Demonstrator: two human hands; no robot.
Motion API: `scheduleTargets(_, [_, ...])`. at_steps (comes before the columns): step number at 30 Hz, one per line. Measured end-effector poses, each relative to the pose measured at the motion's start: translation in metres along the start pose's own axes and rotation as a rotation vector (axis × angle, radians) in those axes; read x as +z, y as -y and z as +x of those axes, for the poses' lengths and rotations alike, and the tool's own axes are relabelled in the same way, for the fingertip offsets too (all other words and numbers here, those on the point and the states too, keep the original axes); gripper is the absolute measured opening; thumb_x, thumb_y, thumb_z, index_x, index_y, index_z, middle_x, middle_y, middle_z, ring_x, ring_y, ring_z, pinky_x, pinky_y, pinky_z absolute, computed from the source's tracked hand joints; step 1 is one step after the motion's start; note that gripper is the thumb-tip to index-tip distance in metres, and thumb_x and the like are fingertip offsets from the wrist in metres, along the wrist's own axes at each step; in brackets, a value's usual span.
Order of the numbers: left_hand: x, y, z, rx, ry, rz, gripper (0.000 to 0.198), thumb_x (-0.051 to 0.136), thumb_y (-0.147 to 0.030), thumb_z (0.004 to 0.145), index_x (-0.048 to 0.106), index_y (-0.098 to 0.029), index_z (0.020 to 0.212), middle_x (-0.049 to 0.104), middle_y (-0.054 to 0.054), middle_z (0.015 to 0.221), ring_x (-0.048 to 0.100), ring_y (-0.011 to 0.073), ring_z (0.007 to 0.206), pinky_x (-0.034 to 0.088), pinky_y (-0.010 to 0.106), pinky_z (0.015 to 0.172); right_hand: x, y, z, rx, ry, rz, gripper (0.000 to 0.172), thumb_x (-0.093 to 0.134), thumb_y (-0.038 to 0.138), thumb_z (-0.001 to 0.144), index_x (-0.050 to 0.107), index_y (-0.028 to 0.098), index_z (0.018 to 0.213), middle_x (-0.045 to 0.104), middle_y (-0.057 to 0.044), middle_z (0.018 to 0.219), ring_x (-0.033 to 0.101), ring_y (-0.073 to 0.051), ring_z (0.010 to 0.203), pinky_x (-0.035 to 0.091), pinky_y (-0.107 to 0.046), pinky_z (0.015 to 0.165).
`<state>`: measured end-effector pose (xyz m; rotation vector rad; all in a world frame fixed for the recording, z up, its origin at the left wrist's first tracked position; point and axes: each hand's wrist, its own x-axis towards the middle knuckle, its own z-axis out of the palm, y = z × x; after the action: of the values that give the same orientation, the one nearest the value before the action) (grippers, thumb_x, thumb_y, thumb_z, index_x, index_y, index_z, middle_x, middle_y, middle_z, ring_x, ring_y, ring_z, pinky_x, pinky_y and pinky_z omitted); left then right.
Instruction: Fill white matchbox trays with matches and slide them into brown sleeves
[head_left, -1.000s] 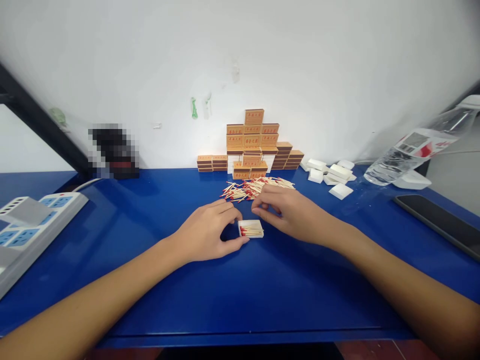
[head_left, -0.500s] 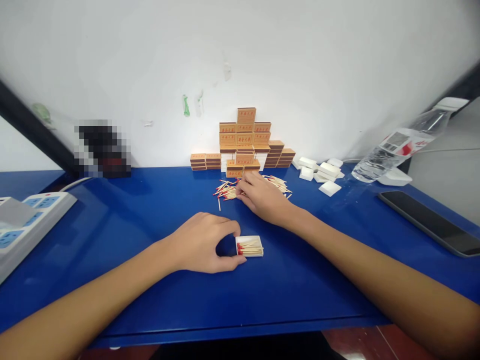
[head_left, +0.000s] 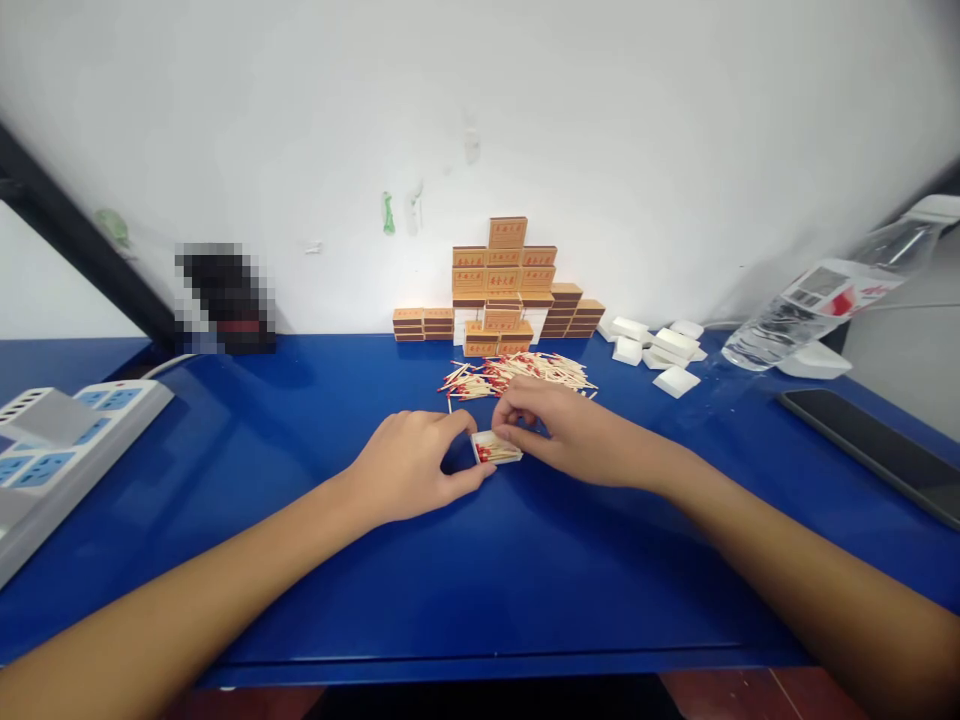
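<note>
A small white matchbox tray (head_left: 512,458) with red-tipped matches in it sits on the blue table. My left hand (head_left: 416,462) grips the tray from its left end, thumb on the near side and index finger on the far side. Over the tray's right part, my right hand (head_left: 559,428) is pinched, thumb and index finger together at the matches; its fingertips hide part of them. Just beyond both hands lies a loose pile of matches (head_left: 551,370), heads mostly to the left.
Stacked orange matchboxes (head_left: 504,280) stand against the wall behind the pile. White empty trays (head_left: 675,345) lie in a heap to their right. Farther right are a leaning water bottle (head_left: 817,295) and a phone (head_left: 877,445). At left is a power strip (head_left: 112,430).
My right hand has come back from the match pile to the tray. The left hand has shifted the tray slightly away from me, toward the pile.
</note>
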<state>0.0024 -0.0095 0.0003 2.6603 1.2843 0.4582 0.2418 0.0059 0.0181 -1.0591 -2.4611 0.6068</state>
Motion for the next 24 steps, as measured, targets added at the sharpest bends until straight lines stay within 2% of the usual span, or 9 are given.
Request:
scheduleTargets(4, [0.001,0.001,-0.002,0.033,0.014,-0.012,0.033,0.067,-0.052,0.095,0.069,-0.022,0.109,0.057,-0.004,0.065,0.052,0.0140,0.055,0.029,0.028,0.057,-0.009,-0.021,0.006,0.014,-0.120,-0.136,0.017,0.055,0.025,0.101,0.063,0.020,0.088,0.063,-0.004,0.087,0.055,-0.019,0.082,0.040,-0.032,0.074])
scheduleTargets(8, [0.002,0.002,-0.001,0.032,0.006,-0.009,0.033,0.067,-0.052,0.094,0.069,-0.022,0.109,0.057,-0.004,0.065,0.051,0.0140,0.055,0.029,0.028,0.057,-0.023,-0.044,0.003,0.088,0.019,-0.200,0.007,0.063,0.025,0.095,0.068,0.020,0.094,0.065,-0.006,0.092,0.055,-0.019,0.082,0.039,-0.031,0.072])
scheduleTargets(11, [0.002,0.002,0.000,0.023,0.014,-0.008,0.034,0.067,-0.052,0.094,0.070,-0.022,0.110,0.057,-0.004,0.065,0.053,0.0143,0.056,0.030,0.028,0.057,-0.025,-0.050,-0.001,0.147,0.115,-0.163,0.010,0.061,0.026,0.097,0.067,0.019,0.093,0.066,-0.007,0.095,0.055,-0.019,0.081,0.041,-0.031,0.070])
scheduleTargets(14, [0.002,0.002,0.000,0.015,0.013,-0.008,0.033,0.067,-0.051,0.094,0.070,-0.022,0.110,0.057,-0.004,0.064,0.053,0.0142,0.055,0.030,0.028,0.057,-0.021,-0.040,-0.002,0.157,0.101,-0.126,0.016,0.056,0.029,0.101,0.064,0.019,0.093,0.066,-0.006,0.093,0.055,-0.018,0.079,0.041,-0.032,0.070])
scheduleTargets(18, [0.002,0.002,0.000,0.023,-0.003,-0.004,0.033,0.067,-0.052,0.094,0.070,-0.023,0.109,0.057,-0.004,0.063,0.053,0.0141,0.054,0.029,0.027,0.056,-0.012,-0.012,-0.002,0.064,0.051,-0.048,0.017,0.056,0.032,0.103,0.065,0.021,0.094,0.065,-0.004,0.091,0.055,-0.018,0.081,0.041,-0.031,0.072])
scheduleTargets(21, [0.002,0.003,0.000,0.028,-0.005,0.003,0.032,0.066,-0.053,0.095,0.069,-0.022,0.104,0.058,-0.004,0.064,0.053,0.0141,0.054,0.028,0.027,0.056,-0.008,0.001,-0.004,0.022,0.090,-0.024,0.014,0.056,0.028,0.103,0.066,0.021,0.096,0.066,-0.004,0.097,0.057,-0.017,0.085,0.042,-0.031,0.075])
scheduleTargets(24, [0.003,0.003,0.001,0.024,-0.002,0.004,0.033,0.066,-0.053,0.095,0.069,-0.021,0.105,0.058,-0.004,0.064,0.051,0.0138,0.054,0.029,0.027,0.056,-0.010,0.000,-0.007,0.016,0.138,-0.046,0.011,0.059,0.026,0.100,0.068,0.021,0.099,0.066,-0.004,0.099,0.057,-0.017,0.086,0.043,-0.031,0.076])
